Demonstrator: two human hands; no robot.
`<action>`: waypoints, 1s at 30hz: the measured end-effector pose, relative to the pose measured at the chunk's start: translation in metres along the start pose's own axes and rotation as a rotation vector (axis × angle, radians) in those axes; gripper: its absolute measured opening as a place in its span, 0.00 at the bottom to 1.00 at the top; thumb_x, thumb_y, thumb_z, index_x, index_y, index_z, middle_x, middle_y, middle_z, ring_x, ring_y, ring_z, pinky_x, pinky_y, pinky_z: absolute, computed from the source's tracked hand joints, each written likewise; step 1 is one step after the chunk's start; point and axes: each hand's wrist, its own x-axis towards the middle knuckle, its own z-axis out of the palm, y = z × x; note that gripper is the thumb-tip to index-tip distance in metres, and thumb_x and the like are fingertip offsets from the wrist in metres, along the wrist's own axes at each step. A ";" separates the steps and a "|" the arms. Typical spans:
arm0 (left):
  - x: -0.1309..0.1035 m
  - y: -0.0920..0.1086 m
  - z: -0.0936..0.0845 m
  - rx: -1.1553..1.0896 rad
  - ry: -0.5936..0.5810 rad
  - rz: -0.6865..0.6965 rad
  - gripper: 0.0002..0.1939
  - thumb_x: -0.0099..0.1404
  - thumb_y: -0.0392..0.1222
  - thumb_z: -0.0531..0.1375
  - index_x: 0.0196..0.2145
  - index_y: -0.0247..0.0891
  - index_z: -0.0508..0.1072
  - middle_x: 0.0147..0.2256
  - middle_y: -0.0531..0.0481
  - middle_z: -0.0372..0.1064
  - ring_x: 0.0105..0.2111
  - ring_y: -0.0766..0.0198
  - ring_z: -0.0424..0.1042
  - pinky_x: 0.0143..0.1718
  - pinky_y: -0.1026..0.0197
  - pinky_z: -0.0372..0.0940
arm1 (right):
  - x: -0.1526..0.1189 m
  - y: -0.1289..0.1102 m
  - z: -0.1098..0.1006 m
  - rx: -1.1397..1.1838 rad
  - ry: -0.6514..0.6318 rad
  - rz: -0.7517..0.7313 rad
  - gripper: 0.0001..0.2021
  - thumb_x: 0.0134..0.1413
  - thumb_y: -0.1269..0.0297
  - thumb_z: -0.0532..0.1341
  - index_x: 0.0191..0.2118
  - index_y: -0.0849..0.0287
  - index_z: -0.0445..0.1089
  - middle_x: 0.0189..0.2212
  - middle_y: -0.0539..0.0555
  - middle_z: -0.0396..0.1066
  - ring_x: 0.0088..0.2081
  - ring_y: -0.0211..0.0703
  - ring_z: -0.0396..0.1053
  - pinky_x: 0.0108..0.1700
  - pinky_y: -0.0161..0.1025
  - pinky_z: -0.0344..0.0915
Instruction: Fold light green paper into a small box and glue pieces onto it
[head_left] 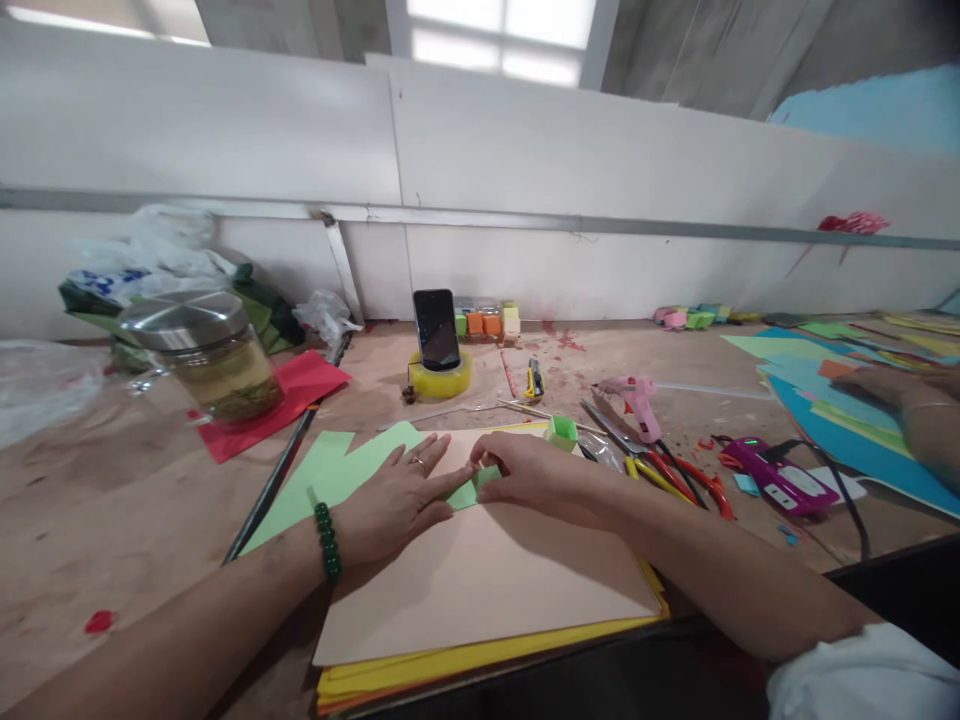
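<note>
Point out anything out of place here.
A lone red scrap lies on the tabletop at near left; red bits or stains speckle the surface behind the yellow cutter. Both look like uncleared mess.

Small light-green paper piece (487,482), bent and partly hidden, on a pale-pink sheet's (487,575) far half.

No text or number is legible. Blue marks (112,284) on the plastic bag (174,238), frame left, are too blurred.

A craft workshop, by its pink glue gun (639,405) right of centre, paper stack (487,580) (lower middle) and scrap-littered bench (150,520)
</note>
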 end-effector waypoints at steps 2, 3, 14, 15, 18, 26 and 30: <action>0.000 0.001 -0.002 0.011 -0.035 -0.007 0.25 0.70 0.43 0.50 0.63 0.55 0.54 0.66 0.39 0.46 0.65 0.43 0.47 0.58 0.37 0.49 | -0.001 -0.001 -0.002 -0.012 -0.010 -0.010 0.17 0.45 0.60 0.65 0.44 0.54 0.70 0.36 0.49 0.70 0.35 0.41 0.66 0.32 0.32 0.56; -0.001 0.002 -0.003 0.024 -0.041 -0.005 0.24 0.71 0.43 0.49 0.63 0.54 0.55 0.66 0.38 0.46 0.65 0.43 0.47 0.58 0.37 0.48 | -0.001 -0.001 -0.002 -0.018 -0.016 -0.015 0.17 0.45 0.60 0.65 0.44 0.54 0.70 0.36 0.49 0.70 0.35 0.41 0.66 0.31 0.32 0.56; -0.014 -0.007 0.004 0.016 0.029 0.021 0.22 0.71 0.46 0.46 0.61 0.52 0.61 0.65 0.39 0.51 0.64 0.45 0.51 0.58 0.38 0.52 | 0.002 0.001 -0.005 -0.105 -0.053 -0.008 0.24 0.46 0.53 0.66 0.50 0.53 0.66 0.37 0.51 0.70 0.33 0.42 0.66 0.29 0.33 0.55; -0.016 -0.007 0.005 -0.006 0.046 0.020 0.21 0.71 0.47 0.47 0.60 0.51 0.62 0.64 0.39 0.52 0.63 0.45 0.51 0.58 0.38 0.52 | 0.002 0.001 -0.005 -0.109 -0.059 0.002 0.26 0.46 0.52 0.66 0.52 0.52 0.65 0.37 0.51 0.70 0.33 0.43 0.67 0.30 0.33 0.56; -0.020 -0.009 0.007 -0.052 0.097 0.022 0.20 0.70 0.46 0.50 0.57 0.49 0.67 0.63 0.38 0.55 0.62 0.43 0.54 0.57 0.36 0.53 | 0.002 0.001 -0.005 -0.120 -0.068 0.034 0.29 0.46 0.52 0.67 0.55 0.52 0.64 0.39 0.53 0.70 0.35 0.44 0.67 0.31 0.34 0.56; -0.027 -0.001 0.005 0.018 0.208 0.047 0.13 0.67 0.43 0.56 0.43 0.38 0.77 0.55 0.35 0.66 0.57 0.44 0.62 0.56 0.39 0.57 | -0.004 -0.009 -0.008 -0.086 -0.066 0.084 0.26 0.47 0.54 0.66 0.53 0.51 0.65 0.38 0.51 0.69 0.35 0.42 0.66 0.32 0.33 0.56; -0.032 0.007 0.002 0.015 0.278 -0.008 0.12 0.66 0.42 0.56 0.33 0.33 0.77 0.47 0.36 0.71 0.52 0.45 0.64 0.54 0.43 0.60 | -0.003 -0.009 -0.010 -0.109 -0.083 0.077 0.24 0.47 0.54 0.65 0.51 0.51 0.66 0.36 0.50 0.69 0.32 0.41 0.65 0.30 0.33 0.55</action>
